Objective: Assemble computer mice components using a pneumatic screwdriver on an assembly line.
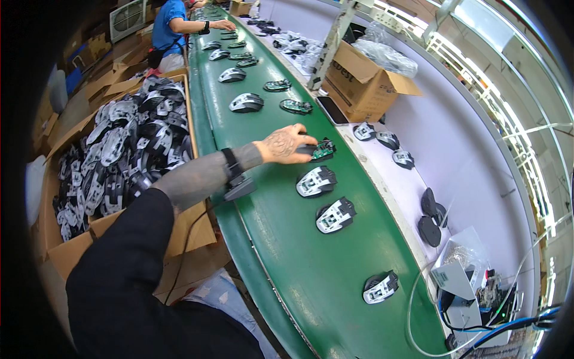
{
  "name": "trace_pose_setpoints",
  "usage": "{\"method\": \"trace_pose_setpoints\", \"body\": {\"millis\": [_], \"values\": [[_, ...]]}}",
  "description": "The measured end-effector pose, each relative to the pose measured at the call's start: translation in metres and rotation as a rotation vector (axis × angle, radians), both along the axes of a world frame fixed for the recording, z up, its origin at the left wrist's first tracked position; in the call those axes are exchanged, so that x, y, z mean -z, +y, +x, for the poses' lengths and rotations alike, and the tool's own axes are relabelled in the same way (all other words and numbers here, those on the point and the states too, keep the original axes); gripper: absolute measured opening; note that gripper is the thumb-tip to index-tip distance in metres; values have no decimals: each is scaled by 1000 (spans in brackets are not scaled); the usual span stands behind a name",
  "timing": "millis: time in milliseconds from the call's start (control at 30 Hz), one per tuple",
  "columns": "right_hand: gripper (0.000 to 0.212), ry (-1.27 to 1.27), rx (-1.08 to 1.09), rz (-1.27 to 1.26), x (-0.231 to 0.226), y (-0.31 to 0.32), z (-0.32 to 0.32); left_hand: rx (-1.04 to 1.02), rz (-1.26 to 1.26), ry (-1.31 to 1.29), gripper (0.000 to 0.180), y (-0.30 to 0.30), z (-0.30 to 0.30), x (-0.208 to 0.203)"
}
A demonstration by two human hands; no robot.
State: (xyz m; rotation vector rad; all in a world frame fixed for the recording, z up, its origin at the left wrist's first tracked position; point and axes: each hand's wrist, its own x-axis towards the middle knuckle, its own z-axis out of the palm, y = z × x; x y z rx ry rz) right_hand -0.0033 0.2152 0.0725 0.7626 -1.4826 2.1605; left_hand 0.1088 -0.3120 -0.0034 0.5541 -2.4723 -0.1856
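Observation:
My left hand reaches across the green conveyor belt, tattooed, with a black strap and small grey box at the wrist. Its fingers are closed on the near end of an opened computer mouse half with a green circuit board. The palm hides part of that piece. Closer to me, a grey-and-black mouse shell lies beside it on the belt, followed by another mouse shell and a third shell. Farther up sit a circuit-board half and a silver shell. My right hand is not in view.
At left stands a cardboard box heaped with mouse shells. A co-worker's hand is over the belt's far end. Along the right ledge are a phone, a cardboard carton, dark round parts, and cables.

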Motion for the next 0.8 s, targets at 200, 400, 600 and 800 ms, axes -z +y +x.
{"method": "trace_pose_setpoints", "body": {"millis": [200, 400, 600, 800], "values": [[62, 28, 21, 18, 6, 2, -6, -133, 144, -209, 53, -20, -85, -1], [64, 39, 14, 57, 4, 4, 2, -193, 109, -233, 52, -19, -93, 40], [63, 9, -39, 11, 8, 11, -12, -145, 174, -297, 55, -21, -98, 29], [41, 7, -60, 118, -23, 12, -16, 72, 38, 199, 33, 130, -143, -17]]}}
